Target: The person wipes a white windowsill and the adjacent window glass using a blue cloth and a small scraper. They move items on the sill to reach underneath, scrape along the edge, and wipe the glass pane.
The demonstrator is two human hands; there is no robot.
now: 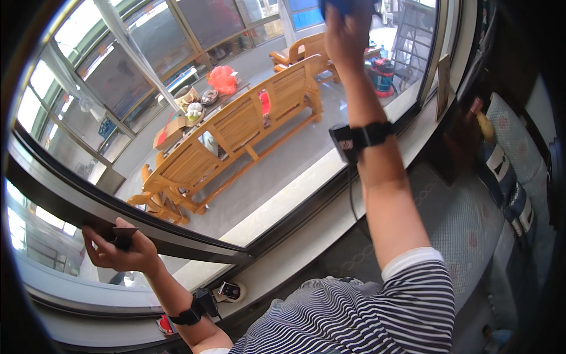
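Observation:
High at the top edge, my right hand [349,40] grips a blue cloth-like item [340,6], partly cut off by the picture's rim, in front of a large window pane [274,177]. My left hand [126,250] is raised at the lower left, beside the dark window frame [57,208]. Its fingers are partly curled, with the fingertips at the frame. A small black piece [124,236] shows at the left palm; whether it is held or fixed there is unclear. Each forearm wears a black strap with a small box.
A pale sill [305,230] runs below the window, with a small box [229,290] on it. Beyond the glass stand a wooden bench [230,141], a table bearing a red plastic bag [222,79], and a canister vacuum [382,77]. At right is a bed-like padded surface [468,239].

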